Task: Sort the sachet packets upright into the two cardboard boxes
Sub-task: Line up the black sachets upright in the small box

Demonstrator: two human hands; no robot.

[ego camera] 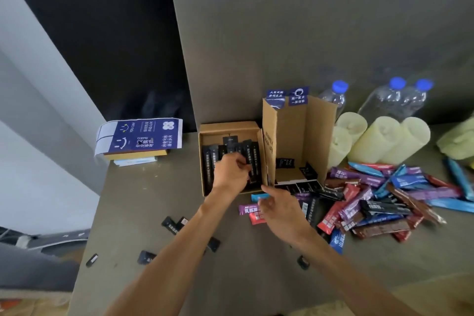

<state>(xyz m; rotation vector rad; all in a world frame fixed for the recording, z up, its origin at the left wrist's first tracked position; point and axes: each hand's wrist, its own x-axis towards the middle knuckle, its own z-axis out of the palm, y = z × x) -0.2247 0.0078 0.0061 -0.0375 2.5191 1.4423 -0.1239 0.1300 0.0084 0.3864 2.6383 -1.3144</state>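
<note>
Left hand is inside the low cardboard box, fingers curled and pinching the black sachets that stand upright in a row against the box's right wall. Right hand hovers over the table just in front of the tall cardboard box, index finger extended, other fingers partly curled; whether it holds anything cannot be told. A purple sachet and a red sachet lie directly beneath its fingers. The loose coloured sachets are heaped to its right.
</note>
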